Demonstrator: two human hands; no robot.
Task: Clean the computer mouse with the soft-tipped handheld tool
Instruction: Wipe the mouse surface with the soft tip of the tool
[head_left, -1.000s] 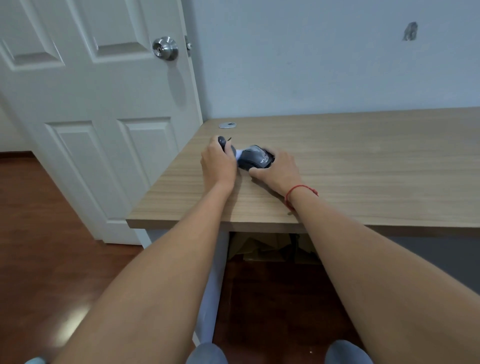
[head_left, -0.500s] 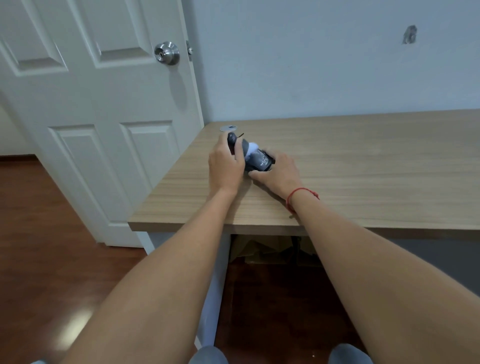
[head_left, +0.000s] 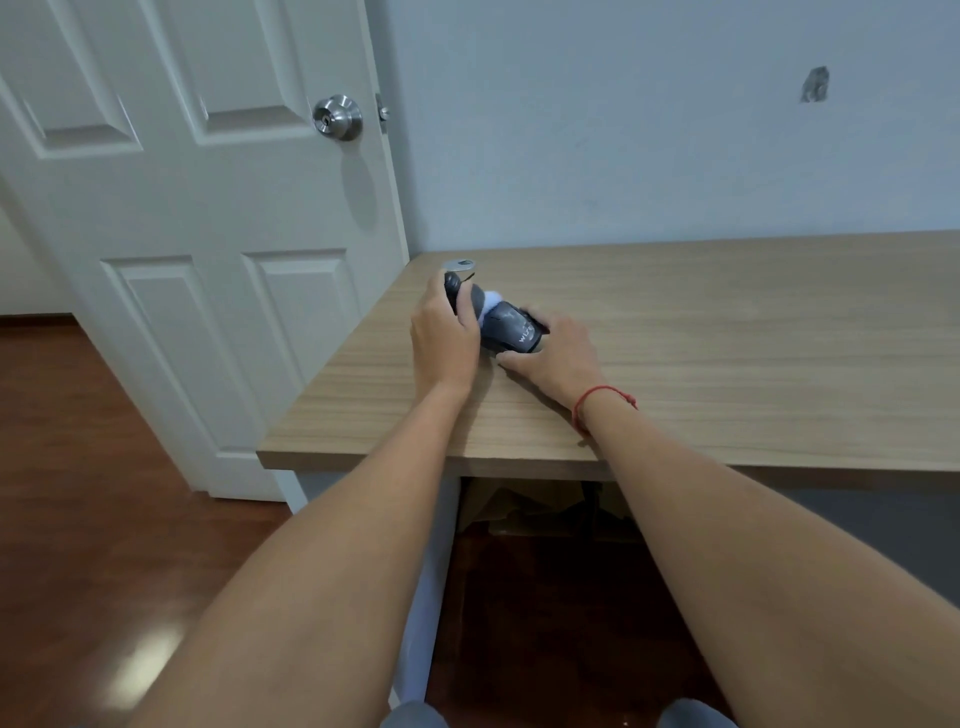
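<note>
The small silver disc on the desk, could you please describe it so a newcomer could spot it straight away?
Start at the wooden desk and go to its far left corner, nearest the white door. There, just beyond the left hand and the dark cleaning tool it holds, lies the silver disc. It is the only flat, pale metallic thing; the computer mouse nearby is dark and domed.

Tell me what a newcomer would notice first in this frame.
Two bare arms reach to the near-left corner of the wooden desk. The left hand holds a dark cleaning tool with its white soft tip against a grey computer mouse, steadied by the right hand. A white door stands left.
</note>
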